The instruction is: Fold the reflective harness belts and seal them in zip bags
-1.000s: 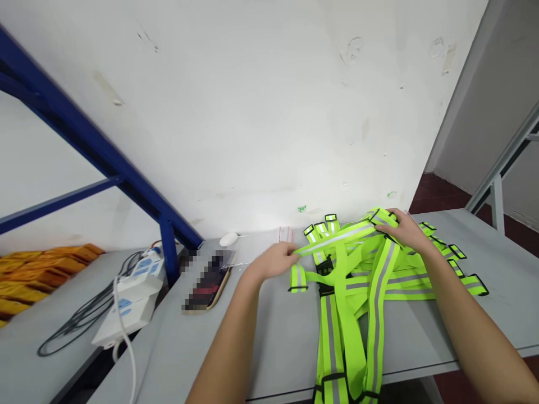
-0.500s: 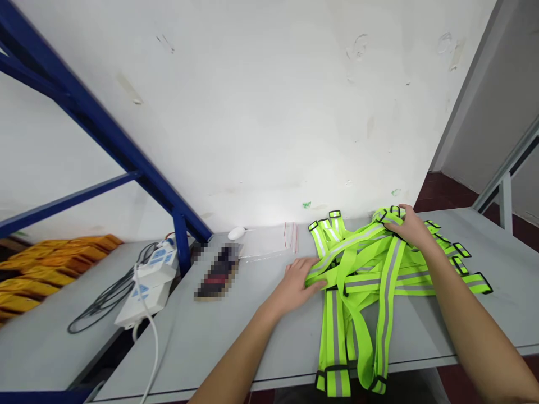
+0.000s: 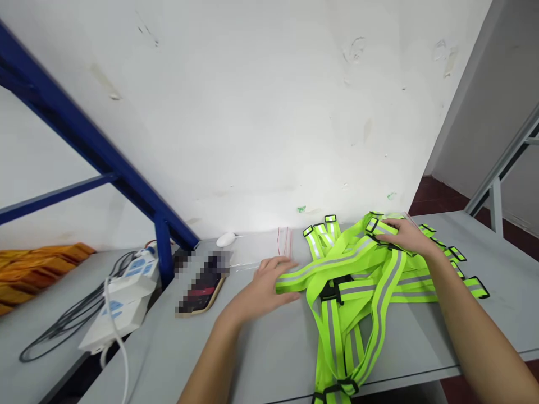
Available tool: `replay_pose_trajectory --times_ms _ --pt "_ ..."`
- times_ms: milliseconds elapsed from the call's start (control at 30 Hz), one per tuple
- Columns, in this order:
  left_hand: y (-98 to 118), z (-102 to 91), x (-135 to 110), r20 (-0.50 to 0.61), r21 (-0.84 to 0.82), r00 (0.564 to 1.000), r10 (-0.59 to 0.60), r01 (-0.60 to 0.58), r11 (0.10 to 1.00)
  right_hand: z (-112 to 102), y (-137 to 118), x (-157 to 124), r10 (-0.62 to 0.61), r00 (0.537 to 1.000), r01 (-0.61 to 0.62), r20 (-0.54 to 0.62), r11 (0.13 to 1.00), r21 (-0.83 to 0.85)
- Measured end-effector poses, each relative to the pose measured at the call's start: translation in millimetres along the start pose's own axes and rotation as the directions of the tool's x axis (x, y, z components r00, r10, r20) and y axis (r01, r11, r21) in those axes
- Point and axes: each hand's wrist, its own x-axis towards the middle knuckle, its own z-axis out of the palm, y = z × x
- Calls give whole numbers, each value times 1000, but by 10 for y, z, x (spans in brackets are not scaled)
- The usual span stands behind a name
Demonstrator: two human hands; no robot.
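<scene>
A pile of neon-yellow reflective strap vests (image 3: 349, 314) with grey stripes and black buckles lies on the grey table, some straps hanging over its front edge. My left hand (image 3: 265, 289) is closed around the left end of one reflective strap (image 3: 320, 268), thumb below and fingers above. At the top of the pile my right hand (image 3: 406, 235) grips a strap near a black buckle (image 3: 373, 225); its fingertips are partly hidden. Between both hands that strap runs in a slack band. A black clip buckle (image 3: 330, 289) shows under it.
Left of the pile lie a clear zip bag (image 3: 256, 247), a white mouse-like object (image 3: 226, 239) and a blurred phone (image 3: 206, 286). White power strips (image 3: 122, 314) with cables and orange packs (image 3: 42, 269) are farther left. A blue frame (image 3: 105, 163) slants beside the wall.
My left hand has moved left, drawing the strap end away from the pile. The right hand has shifted slightly down, and a loop at the front has swung. The view has turned a little.
</scene>
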Motion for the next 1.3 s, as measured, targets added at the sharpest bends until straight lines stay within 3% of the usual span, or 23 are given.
replay_pose_trajectory --times_ms 67,167,300,367,500,633,733,900,1100,1167,1300 --pt "182 -66 40 -4 -178 1000 29 -29 984 9 -113 -40 -43 999 41 31 998 41" --pt "566 -42 300 -34 -432 999 39 -50 900 11 -234 -94 -69 998 69 -3 994 87" --pt "1000 223 840 6 -643 999 50 -35 765 14 -290 -134 -166 986 164 6 976 142" --pt "1105 386 1059 30 -671 992 124 -72 738 20 -286 -137 -213 977 209 25 972 109" --pt "1117 639 1271 -35 -658 991 128 -120 743 34 -252 -121 -253 967 254 35 967 -30" --pt "1050 773 1336 -170 -772 983 64 -173 611 52 -238 -99 -275 960 271 -45 960 -72" --pt "1035 817 1381 -223 -810 975 -18 -175 560 95 -240 -67 -302 949 296 -87 953 -69" --pt "1050 833 1425 -209 -902 968 -138 -136 411 217 -241 -8 -340 925 314 -169 935 -162" --pt "1079 846 1404 -99 -980 949 -300 -41 193 320 -244 -7 -428 878 345 -216 877 -335" --pt "1091 850 1395 -97 -986 943 -317 -47 160 335 -254 -18 -379 897 294 -229 896 -332" --pt "1117 850 1375 -147 -979 944 -295 -96 182 305 -275 -32 -172 957 96 -232 947 -308"
